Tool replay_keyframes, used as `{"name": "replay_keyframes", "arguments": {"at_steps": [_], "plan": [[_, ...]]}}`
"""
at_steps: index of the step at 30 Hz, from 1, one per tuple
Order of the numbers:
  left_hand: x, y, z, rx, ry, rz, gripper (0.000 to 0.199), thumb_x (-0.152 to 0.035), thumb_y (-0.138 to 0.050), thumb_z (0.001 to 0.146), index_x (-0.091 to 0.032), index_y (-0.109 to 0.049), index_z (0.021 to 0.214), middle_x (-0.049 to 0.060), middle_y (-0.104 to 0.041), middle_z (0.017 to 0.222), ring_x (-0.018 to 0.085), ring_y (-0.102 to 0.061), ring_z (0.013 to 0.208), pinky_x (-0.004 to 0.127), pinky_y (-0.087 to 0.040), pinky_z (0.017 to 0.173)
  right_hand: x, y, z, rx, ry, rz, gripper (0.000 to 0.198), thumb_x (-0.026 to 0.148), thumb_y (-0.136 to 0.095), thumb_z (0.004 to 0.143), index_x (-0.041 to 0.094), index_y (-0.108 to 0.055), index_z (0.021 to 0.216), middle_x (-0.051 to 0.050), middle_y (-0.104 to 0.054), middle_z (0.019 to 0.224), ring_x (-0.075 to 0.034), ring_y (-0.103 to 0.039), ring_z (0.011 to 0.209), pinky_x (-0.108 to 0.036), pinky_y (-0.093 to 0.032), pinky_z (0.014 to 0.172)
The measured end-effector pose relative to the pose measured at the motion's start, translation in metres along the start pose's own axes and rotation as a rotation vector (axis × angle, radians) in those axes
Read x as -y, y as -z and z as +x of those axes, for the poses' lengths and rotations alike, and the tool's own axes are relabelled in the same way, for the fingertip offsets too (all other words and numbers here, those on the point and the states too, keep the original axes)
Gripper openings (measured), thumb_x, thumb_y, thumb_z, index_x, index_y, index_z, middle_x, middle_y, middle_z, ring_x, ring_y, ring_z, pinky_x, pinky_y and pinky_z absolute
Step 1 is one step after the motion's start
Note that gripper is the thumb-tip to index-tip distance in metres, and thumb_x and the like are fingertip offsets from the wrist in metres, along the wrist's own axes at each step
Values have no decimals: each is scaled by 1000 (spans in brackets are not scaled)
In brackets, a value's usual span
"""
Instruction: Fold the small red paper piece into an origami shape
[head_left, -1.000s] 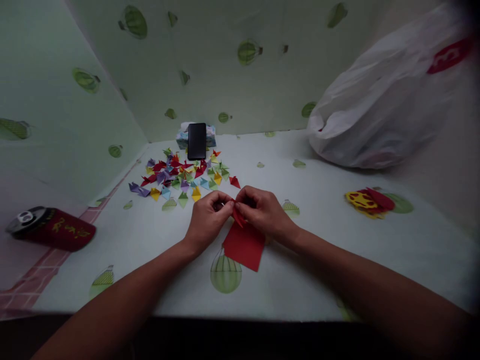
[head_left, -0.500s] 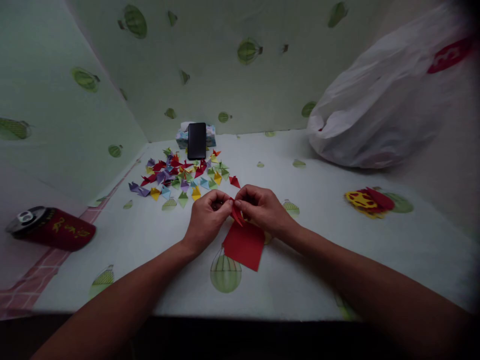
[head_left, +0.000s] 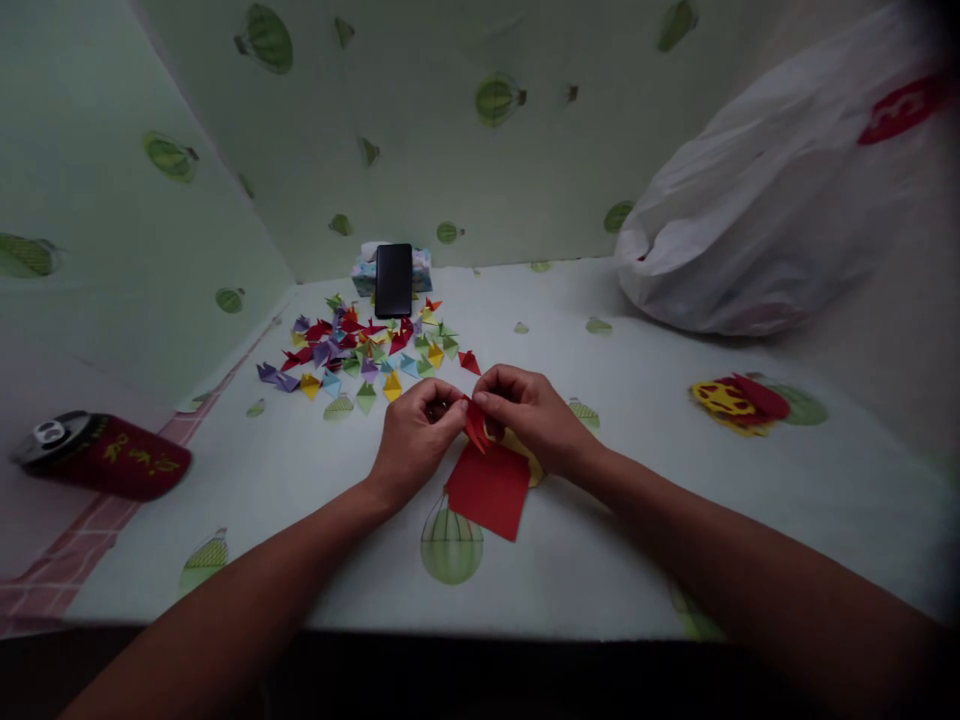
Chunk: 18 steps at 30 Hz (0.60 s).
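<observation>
A small folded piece of red paper (head_left: 475, 430) is pinched between my two hands, its narrow points hanging downward. My left hand (head_left: 421, 428) grips it from the left with thumb and fingertips. From the right, my right hand (head_left: 529, 415) pinches its upper edge, and the fingers cover part of the folds. Below the hands a flat red paper square (head_left: 491, 490) lies on the table, with a bit of yellow (head_left: 534, 470) showing past its right corner. Beyond my hands spreads a pile of small folded paper cranes (head_left: 352, 350) in several colours.
A black phone (head_left: 394, 281) leans on a tissue box (head_left: 422, 270) behind the cranes. The red can (head_left: 127, 455) lies on its side at the left. A white plastic bag (head_left: 750, 220) fills the back right, with red and yellow cut-outs (head_left: 731, 402) in front.
My right hand has shifted slightly up at the fingertips, and more of the folded red paper shows. The rest stays in place.
</observation>
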<state>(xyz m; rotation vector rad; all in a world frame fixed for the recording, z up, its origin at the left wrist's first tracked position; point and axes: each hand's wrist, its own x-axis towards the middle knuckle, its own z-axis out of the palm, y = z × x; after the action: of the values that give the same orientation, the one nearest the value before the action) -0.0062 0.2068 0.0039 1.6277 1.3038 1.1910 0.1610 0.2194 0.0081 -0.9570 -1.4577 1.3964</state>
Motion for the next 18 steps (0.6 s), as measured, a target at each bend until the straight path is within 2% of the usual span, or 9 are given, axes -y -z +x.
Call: {"name": "replay_keyframes", "arguments": {"at_steps": [5,18], "plan": [[0,0,0,-3,-19,1,11,-26,-64,83,-17,-62,77,0,-63,74,12,-55,65,25,-45,60,0,0,1,37,-80,105,18,31,-70,76,18,-57,76,5,-56,61,-8,-50,50,-25,-38,51],[-5,1,0,30,3,-73,13,-29,-66,82,-16,-65,78,1,-63,72,12,-56,62,26,-46,59,-1,1,4,41,-42,13,14,28,-68,75,17,-60,74,4,-58,61,-8,-51,51,-25,-41,52]]}}
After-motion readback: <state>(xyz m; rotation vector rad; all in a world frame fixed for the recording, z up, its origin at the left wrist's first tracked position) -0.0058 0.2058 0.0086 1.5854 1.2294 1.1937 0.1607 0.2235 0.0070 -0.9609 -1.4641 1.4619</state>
